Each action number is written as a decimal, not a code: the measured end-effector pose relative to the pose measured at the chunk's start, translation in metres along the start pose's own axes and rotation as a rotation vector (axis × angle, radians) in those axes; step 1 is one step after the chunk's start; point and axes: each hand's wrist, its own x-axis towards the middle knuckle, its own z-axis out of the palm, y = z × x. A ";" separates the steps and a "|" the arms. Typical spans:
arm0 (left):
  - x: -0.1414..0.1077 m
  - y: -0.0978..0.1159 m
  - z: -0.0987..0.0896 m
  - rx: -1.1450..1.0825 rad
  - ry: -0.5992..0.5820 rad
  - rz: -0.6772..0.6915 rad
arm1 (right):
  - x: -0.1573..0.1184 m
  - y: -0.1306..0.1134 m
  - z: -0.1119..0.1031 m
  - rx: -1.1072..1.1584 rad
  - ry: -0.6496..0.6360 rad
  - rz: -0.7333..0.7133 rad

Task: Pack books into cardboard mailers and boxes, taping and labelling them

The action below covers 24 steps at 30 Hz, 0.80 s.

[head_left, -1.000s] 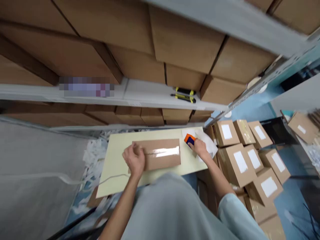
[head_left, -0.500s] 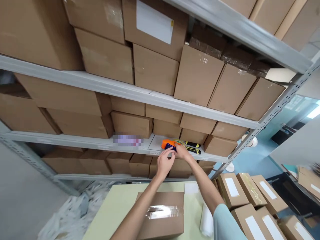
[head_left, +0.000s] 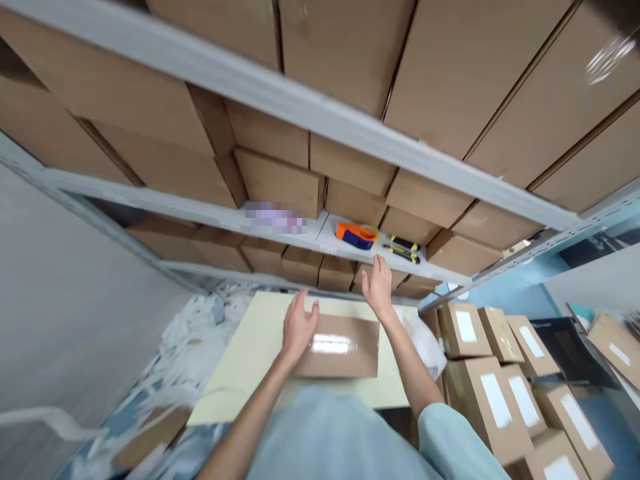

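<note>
A taped cardboard box (head_left: 345, 347) lies on the pale table (head_left: 240, 360), clear tape shining across its top. My left hand (head_left: 300, 327) is over the box's left end, thumb apart from the fingers, with nothing in it; I cannot tell whether it touches the cardboard. Beyond the box's right end, my right hand (head_left: 379, 287) is raised just below the shelf edge, empty, fingers stretched out. On the shelf above it rests an orange and dark blue tool (head_left: 357, 235) that looks like a tape dispenser. Two black-and-yellow utility knives (head_left: 404, 248) lie beside it.
Metal shelving (head_left: 240, 220) packed with cardboard boxes stands across the table. Labelled cartons (head_left: 495, 400) are stacked at the right. A white plastic bag or wrap (head_left: 423, 343) sits at the table's right edge. Crumpled white material (head_left: 193, 327) covers the floor at left.
Both hands have left the orange and blue tool, which stays on the shelf. They have drawn back and apart, the left down to the box. The view has tilted downward.
</note>
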 end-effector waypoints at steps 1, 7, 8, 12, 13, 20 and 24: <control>-0.017 -0.007 -0.001 0.048 0.008 -0.039 | -0.037 -0.001 0.013 0.028 -0.009 0.013; -0.081 0.001 0.037 0.172 -0.345 0.063 | -0.174 -0.031 0.083 0.169 -0.378 0.123; -0.085 0.000 0.044 0.193 -0.411 0.069 | -0.179 -0.026 0.089 0.158 -0.404 0.159; -0.091 -0.026 0.042 0.273 -0.504 0.008 | -0.192 0.027 0.086 0.077 -0.402 0.284; -0.090 -0.036 0.035 0.287 -0.490 -0.007 | -0.197 0.043 0.082 0.078 -0.385 0.327; -0.075 -0.098 0.007 0.183 -0.409 -0.439 | -0.224 0.100 0.077 0.651 -0.360 0.724; -0.071 -0.103 0.011 0.108 -0.372 -0.553 | -0.225 0.101 0.084 0.823 -0.314 0.785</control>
